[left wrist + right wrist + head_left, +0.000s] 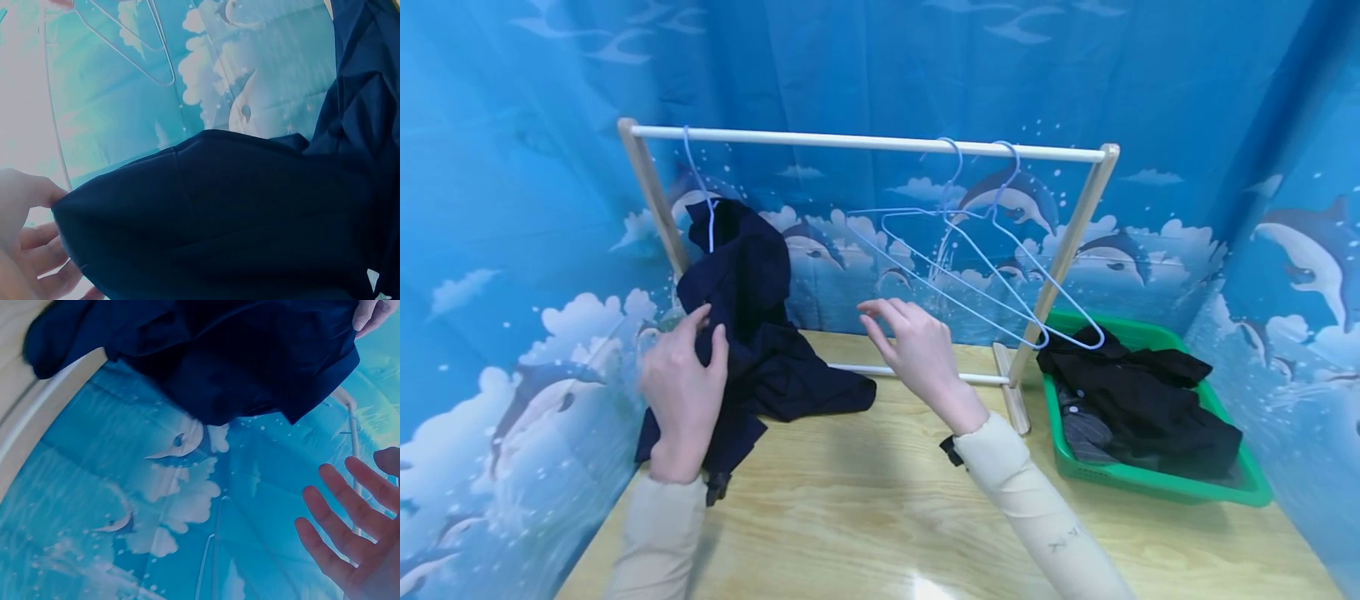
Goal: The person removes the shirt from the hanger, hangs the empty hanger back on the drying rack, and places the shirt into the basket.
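A dark navy garment (pixel 752 350) hangs bunched from a light-blue hanger (pixel 688 150) at the left end of the rail, its lower part lying on the table. My left hand (pixel 681 375) is at the garment's left side. In the left wrist view its thumb and fingers (pixel 40 259) hold an edge of the cloth, which spreads out from them to the right. My right hand (pixel 913 346) is raised right of the garment, apart from it. The right wrist view shows this hand (pixel 356 531) with loosely spread fingers and nothing in them.
The rack has a white rail (pixel 820 140) and wooden posts. Two bare hangers (pixel 992 258) hang toward its right end. A green basket (pixel 1157 479) holding dark clothes (pixel 1150 408) stands on the wooden table (pixel 850 517) at right. A dolphin-print curtain surrounds the table.
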{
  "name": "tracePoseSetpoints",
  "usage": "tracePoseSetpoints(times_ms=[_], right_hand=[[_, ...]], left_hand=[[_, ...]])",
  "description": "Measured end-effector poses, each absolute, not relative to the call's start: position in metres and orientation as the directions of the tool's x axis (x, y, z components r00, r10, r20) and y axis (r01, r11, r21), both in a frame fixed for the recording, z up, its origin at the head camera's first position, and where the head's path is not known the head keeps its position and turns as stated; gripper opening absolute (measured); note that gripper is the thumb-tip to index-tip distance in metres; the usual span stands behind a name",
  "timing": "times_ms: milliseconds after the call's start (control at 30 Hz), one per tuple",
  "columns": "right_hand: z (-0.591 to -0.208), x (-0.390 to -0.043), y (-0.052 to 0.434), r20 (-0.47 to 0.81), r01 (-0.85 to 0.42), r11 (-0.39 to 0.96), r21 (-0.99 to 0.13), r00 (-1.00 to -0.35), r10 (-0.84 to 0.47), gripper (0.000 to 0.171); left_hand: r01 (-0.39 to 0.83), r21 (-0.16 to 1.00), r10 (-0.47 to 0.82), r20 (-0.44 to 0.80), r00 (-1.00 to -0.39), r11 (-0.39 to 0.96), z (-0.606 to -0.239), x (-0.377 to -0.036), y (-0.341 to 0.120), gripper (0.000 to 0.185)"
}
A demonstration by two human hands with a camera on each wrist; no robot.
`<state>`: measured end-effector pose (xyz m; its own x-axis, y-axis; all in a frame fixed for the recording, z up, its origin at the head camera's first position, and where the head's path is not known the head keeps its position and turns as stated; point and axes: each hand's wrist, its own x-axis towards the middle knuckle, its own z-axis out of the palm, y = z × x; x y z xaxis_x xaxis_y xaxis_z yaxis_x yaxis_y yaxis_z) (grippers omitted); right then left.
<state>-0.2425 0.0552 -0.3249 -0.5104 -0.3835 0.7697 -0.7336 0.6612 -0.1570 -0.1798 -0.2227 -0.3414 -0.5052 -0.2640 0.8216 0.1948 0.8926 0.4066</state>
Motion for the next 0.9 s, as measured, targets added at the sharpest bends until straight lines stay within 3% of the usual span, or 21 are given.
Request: tracePoseSetpoints(times_ms=[467, 900], right_hand=[[-0.294, -0.256, -0.025, 0.694, -0.768, 0.599, -0.227, -0.559, -0.454, 0.025], [-0.292, -0.262, -0.088, 0.591, -0.711, 0.663, -0.233, -0.646, -0.484, 0.036]], left_hand=[[0.225, 0.411, -0.245, 0.814, -0.527, 0.884, -0.349, -0.178, -0.21, 0.033], [0.205, 0.371, -0.211, 0.815, -0.541, 0.906, -0.356, -0.172, -0.197, 0.032]])
